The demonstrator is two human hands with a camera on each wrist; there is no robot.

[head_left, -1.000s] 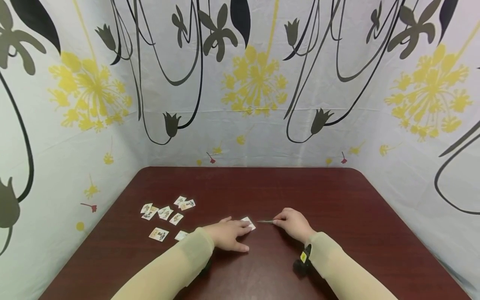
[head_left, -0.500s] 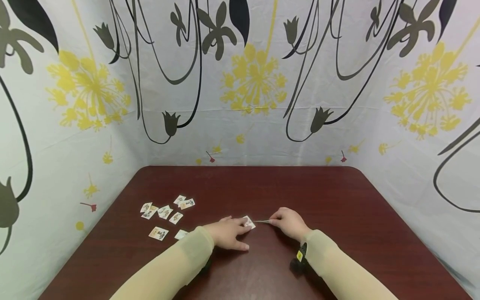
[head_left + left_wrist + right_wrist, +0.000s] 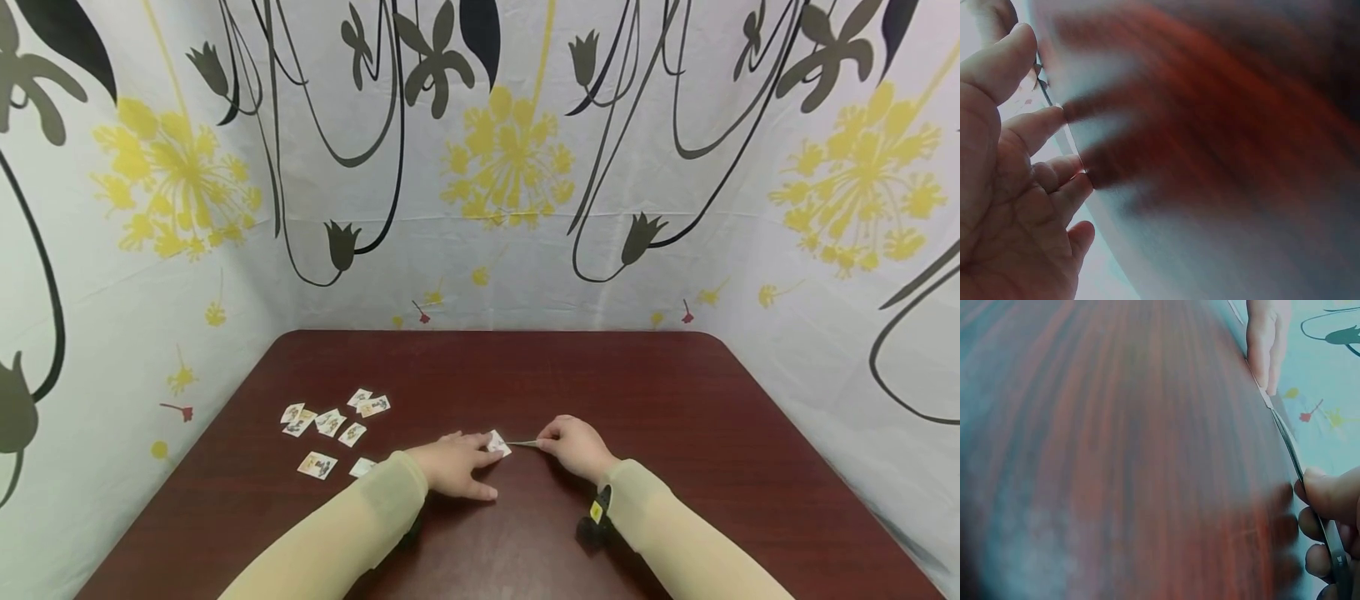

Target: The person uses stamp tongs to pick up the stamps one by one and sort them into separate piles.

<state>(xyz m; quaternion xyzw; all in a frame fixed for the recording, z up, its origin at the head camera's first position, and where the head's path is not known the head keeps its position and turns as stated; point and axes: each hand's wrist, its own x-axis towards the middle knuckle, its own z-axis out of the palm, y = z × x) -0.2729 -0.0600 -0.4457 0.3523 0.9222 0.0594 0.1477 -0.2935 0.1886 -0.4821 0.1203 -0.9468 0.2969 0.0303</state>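
Observation:
Near the middle of the table (image 3: 540,375), my left hand (image 3: 456,468) lies palm down with its fingers extended. Its fingertips press on the left part of a small white printed card (image 3: 498,446), partly covering it. To the right, my right hand (image 3: 581,450) pinches a pair of slim metal tweezers (image 3: 1287,440) between thumb and fingers. The tweezers point left, and their tips reach the card's right edge. Whether the tips grip the card or only touch it, I cannot tell.
Several small picture cards (image 3: 330,423) lie scattered on the left of the table, some overlapping. Another card (image 3: 362,467) lies partly behind my left sleeve (image 3: 375,508). A patterned cloth (image 3: 495,275) hangs around the table's back and sides.
My right hand has moved slightly left, bringing the tweezers' tips from a small gap to the card's edge. The left hand stays nearly still, with a little more of the card showing.

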